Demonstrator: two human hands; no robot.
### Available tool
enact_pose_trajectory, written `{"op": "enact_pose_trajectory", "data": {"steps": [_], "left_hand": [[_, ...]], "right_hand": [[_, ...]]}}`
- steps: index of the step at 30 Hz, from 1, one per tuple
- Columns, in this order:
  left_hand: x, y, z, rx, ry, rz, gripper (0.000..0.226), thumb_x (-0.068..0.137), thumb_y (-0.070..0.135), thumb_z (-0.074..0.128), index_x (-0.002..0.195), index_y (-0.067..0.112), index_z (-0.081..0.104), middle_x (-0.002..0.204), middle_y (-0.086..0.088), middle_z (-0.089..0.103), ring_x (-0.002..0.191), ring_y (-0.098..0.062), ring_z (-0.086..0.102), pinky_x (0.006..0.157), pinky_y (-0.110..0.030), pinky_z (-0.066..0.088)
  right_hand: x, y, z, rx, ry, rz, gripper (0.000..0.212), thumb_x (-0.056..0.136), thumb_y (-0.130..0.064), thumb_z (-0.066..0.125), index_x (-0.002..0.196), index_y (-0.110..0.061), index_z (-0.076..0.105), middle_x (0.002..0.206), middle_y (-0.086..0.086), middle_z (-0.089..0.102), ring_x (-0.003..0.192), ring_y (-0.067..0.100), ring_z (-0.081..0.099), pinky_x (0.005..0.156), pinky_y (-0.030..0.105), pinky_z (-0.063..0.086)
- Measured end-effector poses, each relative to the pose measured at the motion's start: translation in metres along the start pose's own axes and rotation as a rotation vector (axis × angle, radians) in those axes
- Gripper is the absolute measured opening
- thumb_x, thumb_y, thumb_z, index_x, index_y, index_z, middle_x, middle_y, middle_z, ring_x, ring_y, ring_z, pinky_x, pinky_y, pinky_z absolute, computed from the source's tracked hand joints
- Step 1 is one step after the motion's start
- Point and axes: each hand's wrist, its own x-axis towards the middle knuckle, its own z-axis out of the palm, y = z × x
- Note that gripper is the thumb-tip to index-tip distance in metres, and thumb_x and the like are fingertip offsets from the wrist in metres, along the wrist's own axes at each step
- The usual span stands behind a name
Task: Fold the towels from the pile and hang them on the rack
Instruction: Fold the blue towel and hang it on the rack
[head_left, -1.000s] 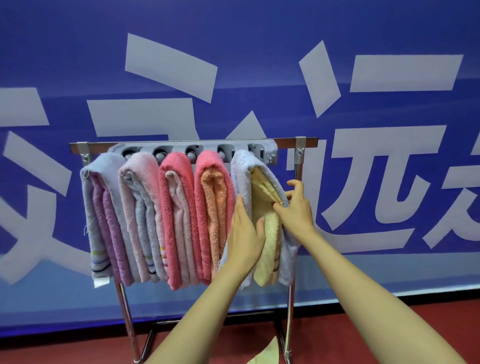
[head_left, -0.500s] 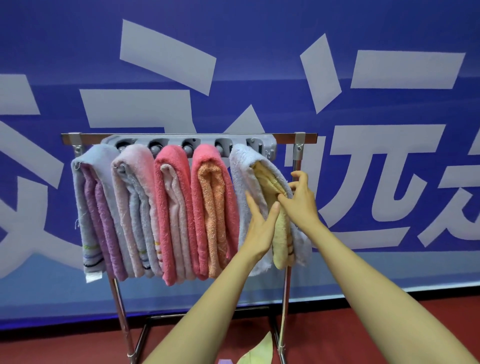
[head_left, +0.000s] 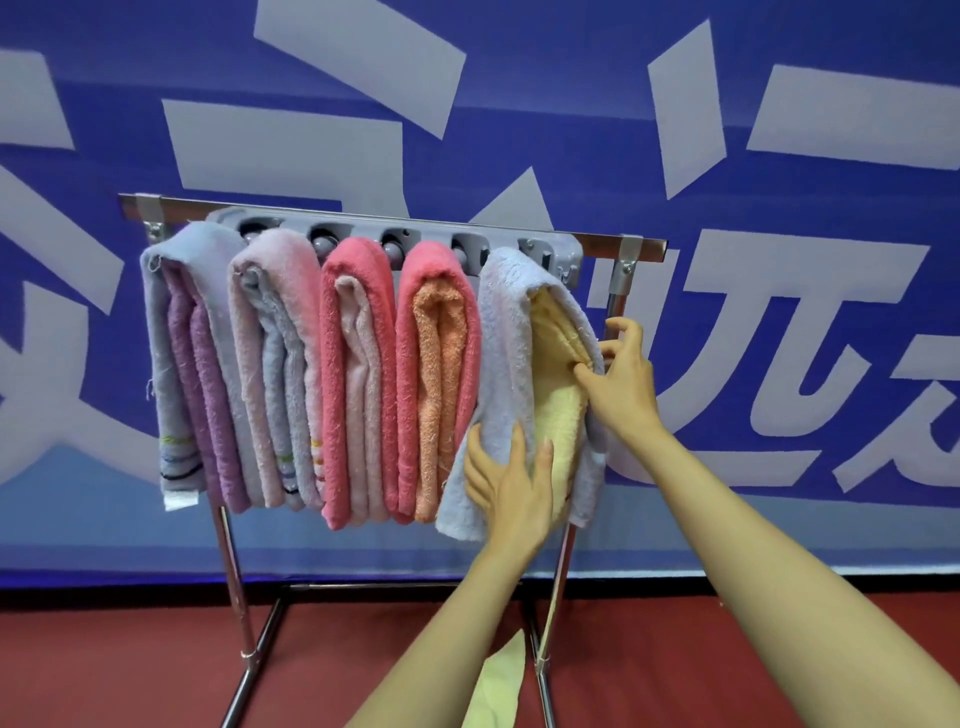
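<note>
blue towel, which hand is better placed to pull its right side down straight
Right, probably: the right hand pinches the right edge of the blue towel beside the yellow towel, while the left hand lies flat low on its front.

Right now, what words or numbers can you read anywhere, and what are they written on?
"远" (probably): big white character on the blue banner behind the rack, partly cut off.
Other white characters on the banner: cropped by the frame or hidden behind the towels, not readable.
White tag on the leftmost towel: too small to read.
Rack and towels: no text.
</note>
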Motion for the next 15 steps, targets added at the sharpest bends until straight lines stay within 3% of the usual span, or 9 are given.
{"op": "enact_pose_trajectory", "data": {"steps": [2, 6, 8, 10, 11, 14, 15], "left_hand": [[-0.002, 0.002, 0.004, -0.001, 0.017, 0.007, 0.078, 0.078, 0.082, 0.016, 0.141, 0.041, 0.040, 0.158, -0.002, -0.009, 0.145, -0.018, -0.012, 0.117, -0.042, -0.003], [0.004, 0.003, 0.013, -0.226, -0.093, 0.029, 0.044, 0.097, 0.055, 0.032, 0.137, 0.041, 0.045, 0.158, 0.004, -0.018, 0.146, -0.011, -0.011, 0.120, -0.039, 0.000], [0.010, 0.005, 0.016, -0.402, -0.167, 0.020, 0.043, 0.100, 0.050, 0.030, 0.139, 0.035, 0.040, 0.159, 0.002, -0.004, 0.147, -0.009, 0.004, 0.118, -0.031, 0.011], [0.018, 0.011, 0.017, -0.549, -0.169, -0.058, 0.041, 0.102, 0.041, 0.031, 0.138, 0.021, 0.030, 0.147, -0.005, 0.031, 0.139, -0.017, 0.030, 0.108, -0.025, 0.026], [0.022, 0.016, 0.016, -0.597, -0.155, -0.100, 0.043, 0.103, 0.037, 0.032, 0.139, 0.016, 0.025, 0.140, -0.005, 0.039, 0.132, -0.018, 0.039, 0.105, -0.026, 0.030], [0.030, 0.023, 0.017, -0.652, -0.206, -0.098, 0.058, 0.102, 0.040, 0.034, 0.150, 0.017, 0.010, 0.137, 0.004, 0.036, 0.125, -0.009, 0.039, 0.109, -0.028, 0.029], [0.032, 0.021, 0.018, -0.617, -0.248, -0.064, 0.058, 0.102, 0.043, 0.034, 0.150, 0.019, 0.013, 0.141, 0.007, 0.034, 0.128, -0.008, 0.037, 0.111, -0.028, 0.027]], "right_hand": [[0.003, 0.001, -0.002, -0.013, 0.006, -0.002, 0.058, 0.087, -0.011, 0.064, 0.134, -0.017, 0.031, 0.092, -0.008, 0.057, 0.084, 0.012, 0.058, 0.074, 0.028, 0.047], [0.007, 0.004, -0.005, -0.010, 0.011, -0.004, 0.057, 0.088, -0.010, 0.064, 0.134, -0.018, 0.031, 0.093, -0.007, 0.058, 0.079, 0.001, 0.055, 0.065, 0.014, 0.041], [0.007, 0.005, -0.005, -0.005, 0.008, -0.007, 0.056, 0.088, -0.010, 0.064, 0.134, -0.018, 0.032, 0.092, -0.008, 0.058, 0.080, -0.002, 0.055, 0.063, 0.012, 0.039], [0.008, 0.006, -0.006, -0.007, 0.013, -0.014, 0.056, 0.087, -0.009, 0.064, 0.133, -0.018, 0.032, 0.091, -0.008, 0.059, 0.080, -0.001, 0.056, 0.064, 0.012, 0.040], [0.009, 0.006, -0.007, -0.010, 0.018, -0.019, 0.056, 0.087, -0.009, 0.063, 0.133, -0.018, 0.032, 0.092, -0.007, 0.060, 0.080, 0.000, 0.057, 0.064, 0.013, 0.041], [0.011, 0.006, -0.010, -0.010, 0.036, -0.028, 0.055, 0.086, -0.008, 0.062, 0.132, -0.017, 0.033, 0.094, -0.005, 0.061, 0.080, 0.002, 0.057, 0.063, 0.011, 0.041], [0.012, 0.006, -0.010, -0.008, 0.039, -0.029, 0.055, 0.087, -0.008, 0.062, 0.132, -0.017, 0.033, 0.094, -0.005, 0.061, 0.080, 0.000, 0.056, 0.061, 0.008, 0.040]]}}
